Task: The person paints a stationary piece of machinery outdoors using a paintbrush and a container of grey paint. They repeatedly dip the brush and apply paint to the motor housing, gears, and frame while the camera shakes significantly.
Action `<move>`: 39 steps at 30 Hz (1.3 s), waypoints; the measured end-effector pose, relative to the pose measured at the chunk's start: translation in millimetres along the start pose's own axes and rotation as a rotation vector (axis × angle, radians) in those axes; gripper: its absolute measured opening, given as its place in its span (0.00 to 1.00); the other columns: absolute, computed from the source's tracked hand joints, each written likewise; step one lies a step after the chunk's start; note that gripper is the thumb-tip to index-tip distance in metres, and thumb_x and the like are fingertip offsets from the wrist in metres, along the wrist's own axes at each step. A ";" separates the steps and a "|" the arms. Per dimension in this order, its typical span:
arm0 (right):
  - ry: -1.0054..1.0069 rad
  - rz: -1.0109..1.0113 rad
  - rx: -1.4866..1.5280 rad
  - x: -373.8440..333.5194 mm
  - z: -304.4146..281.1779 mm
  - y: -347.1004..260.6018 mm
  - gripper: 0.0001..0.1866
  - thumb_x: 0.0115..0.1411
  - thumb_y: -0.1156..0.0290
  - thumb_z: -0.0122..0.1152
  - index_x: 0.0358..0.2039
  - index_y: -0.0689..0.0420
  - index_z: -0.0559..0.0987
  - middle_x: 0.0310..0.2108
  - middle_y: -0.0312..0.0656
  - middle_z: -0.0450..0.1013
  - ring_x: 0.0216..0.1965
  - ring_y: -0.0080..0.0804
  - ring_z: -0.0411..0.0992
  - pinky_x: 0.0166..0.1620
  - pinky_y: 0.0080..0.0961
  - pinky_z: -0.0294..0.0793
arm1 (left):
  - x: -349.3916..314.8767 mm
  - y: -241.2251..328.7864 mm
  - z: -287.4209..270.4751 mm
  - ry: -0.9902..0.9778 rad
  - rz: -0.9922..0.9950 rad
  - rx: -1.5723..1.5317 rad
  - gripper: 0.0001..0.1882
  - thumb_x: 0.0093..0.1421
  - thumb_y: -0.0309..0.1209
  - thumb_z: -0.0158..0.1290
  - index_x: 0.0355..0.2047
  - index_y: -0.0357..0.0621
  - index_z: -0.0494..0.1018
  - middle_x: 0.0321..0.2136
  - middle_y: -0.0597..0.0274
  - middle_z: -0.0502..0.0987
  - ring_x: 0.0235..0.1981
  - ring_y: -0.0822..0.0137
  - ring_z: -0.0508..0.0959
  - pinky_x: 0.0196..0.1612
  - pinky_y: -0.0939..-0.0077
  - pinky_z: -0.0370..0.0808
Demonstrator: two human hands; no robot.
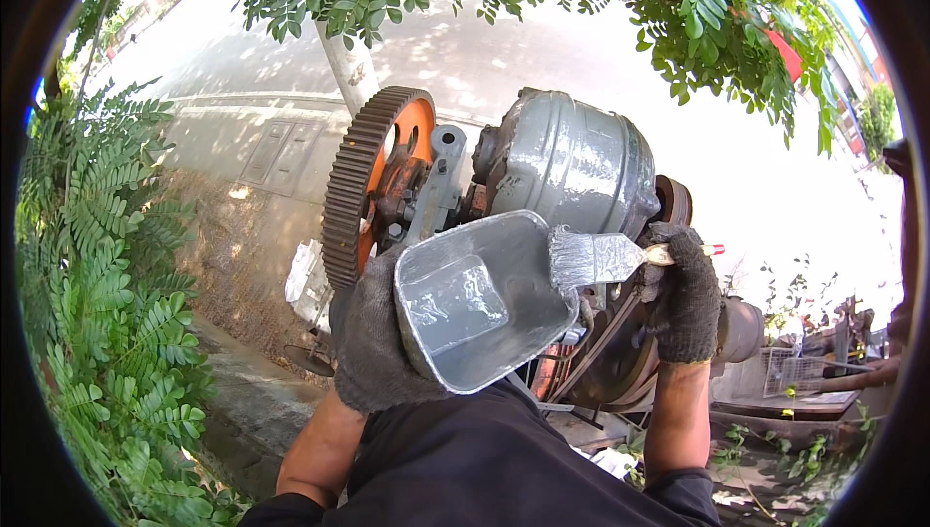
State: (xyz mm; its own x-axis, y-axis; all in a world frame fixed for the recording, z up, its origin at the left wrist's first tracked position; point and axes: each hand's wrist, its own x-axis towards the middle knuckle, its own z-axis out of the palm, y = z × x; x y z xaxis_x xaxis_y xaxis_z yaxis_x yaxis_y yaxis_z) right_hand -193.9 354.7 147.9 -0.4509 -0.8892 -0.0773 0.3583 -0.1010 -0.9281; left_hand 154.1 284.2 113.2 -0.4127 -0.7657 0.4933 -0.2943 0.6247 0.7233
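Sunlit pavement [446, 72] and green foliage [116, 353] are surrounding the work I am viewing remotely, with one glossy grey rounded housing [581, 164] standing right of one orange toothed gear wheel [373, 178]. Item: my gloved left hand [378, 343] is gripping one grey-coated container [523, 324] by its left side, its mouth tilting toward me, before the housing. Item: my gloved right hand [688, 294] is clasping one paintbrush [615, 258] by the handle, its grey-coated bristles overlapping the container's right rim, contact being unclear.
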 end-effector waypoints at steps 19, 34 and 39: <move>-0.754 -0.989 -1.761 46.7 16.6 -8.8 0.32 0.57 0.67 0.68 0.63 0.58 0.77 0.56 0.54 0.77 0.55 0.52 0.78 0.56 0.48 0.76 | -16.7 -17.0 -11.7 0.127 0.072 0.170 0.65 0.43 0.53 0.78 0.73 0.36 0.57 0.62 0.46 0.67 0.65 0.48 0.71 0.65 0.51 0.72; -0.335 -0.544 -1.015 118.0 50.5 -65.9 0.13 0.69 0.70 0.66 0.51 0.62 0.82 0.43 0.48 0.83 0.45 0.40 0.84 0.49 0.35 0.82 | -69.2 -50.9 -29.0 0.156 -0.115 0.073 0.76 0.38 0.55 0.81 0.77 0.39 0.46 0.68 0.47 0.64 0.68 0.49 0.70 0.70 0.49 0.70; -0.455 -0.972 -1.507 125.4 47.3 -51.7 0.15 0.64 0.72 0.67 0.51 0.58 0.80 0.44 0.48 0.80 0.47 0.48 0.81 0.50 0.43 0.80 | -76.6 -54.2 -34.1 0.209 -0.188 0.028 0.77 0.37 0.57 0.81 0.78 0.41 0.46 0.70 0.48 0.62 0.70 0.49 0.68 0.70 0.49 0.70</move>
State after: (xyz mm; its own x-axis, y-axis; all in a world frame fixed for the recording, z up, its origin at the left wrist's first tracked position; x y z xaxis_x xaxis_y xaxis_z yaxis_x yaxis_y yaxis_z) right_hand -230.3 227.3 203.4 0.2929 -0.8316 0.4718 -0.9194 -0.3805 -0.0998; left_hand 231.0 303.8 52.7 -0.1627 -0.8816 0.4430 -0.3742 0.4706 0.7991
